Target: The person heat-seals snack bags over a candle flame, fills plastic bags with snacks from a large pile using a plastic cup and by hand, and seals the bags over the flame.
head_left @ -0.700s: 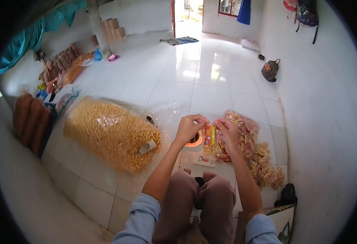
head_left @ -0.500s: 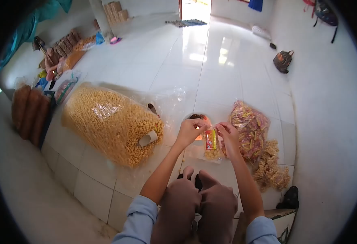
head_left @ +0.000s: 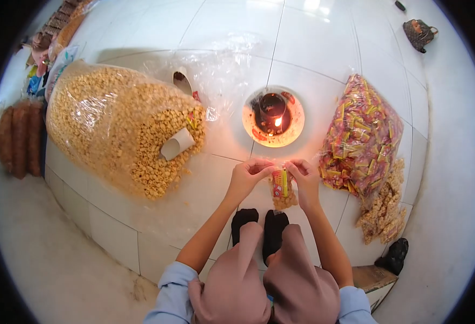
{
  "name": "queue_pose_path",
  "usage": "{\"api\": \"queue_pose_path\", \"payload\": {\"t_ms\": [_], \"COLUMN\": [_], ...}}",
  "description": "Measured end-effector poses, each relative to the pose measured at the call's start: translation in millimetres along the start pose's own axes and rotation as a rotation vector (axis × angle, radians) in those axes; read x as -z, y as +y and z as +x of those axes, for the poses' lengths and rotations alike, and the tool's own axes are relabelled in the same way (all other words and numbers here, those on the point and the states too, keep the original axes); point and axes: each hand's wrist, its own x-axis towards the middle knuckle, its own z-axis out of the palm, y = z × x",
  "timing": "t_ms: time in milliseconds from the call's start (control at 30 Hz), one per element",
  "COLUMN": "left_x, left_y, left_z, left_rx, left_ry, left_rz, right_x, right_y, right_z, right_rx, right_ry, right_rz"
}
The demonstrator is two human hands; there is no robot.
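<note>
Between both hands hangs a small clear snack packet (head_left: 282,190) with a red and yellow label and pale pieces at its bottom. My left hand (head_left: 250,178) pinches its top left corner, and my right hand (head_left: 304,181) pinches the top right. Just beyond the hands, a small flame burns in a white plate (head_left: 297,129) around a dark round holder. To the left lies a big clear bag of yellow puffed snacks (head_left: 97,113), with a white scoop (head_left: 177,144) resting at its mouth. On the right stands a clear bag of red and yellow packets (head_left: 362,140).
Filled snack packets (head_left: 384,213) are piled at the right, near a black bag (head_left: 394,256) and a low wooden-edged box (head_left: 375,278). A patterned backpack (head_left: 419,35) sits by the right wall. Long brown bundles (head_left: 20,139) stand far left, below another person.
The view has tilted down, bringing the flame plate and my feet into clearer sight. Both hands still hold the packet, now on the near side of the plate.
</note>
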Motion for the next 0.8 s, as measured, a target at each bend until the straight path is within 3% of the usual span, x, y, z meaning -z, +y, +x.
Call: {"api": "queue_pose_path", "payload": {"t_ms": [467,800], "left_x": [9,13], "left_y": [-15,-16], "left_z": [38,46], "left_rx": [-0.026,0.017], "left_ry": [0.111,0.079], "left_rz": [0.142,0.085], "right_x": [7,9], "right_y": [19,20], "right_z": [48,62], "right_rx": [-0.095,-0.083], "right_ry": [-0.102,-0.175], "right_rz": [0.049,-0.013]}}
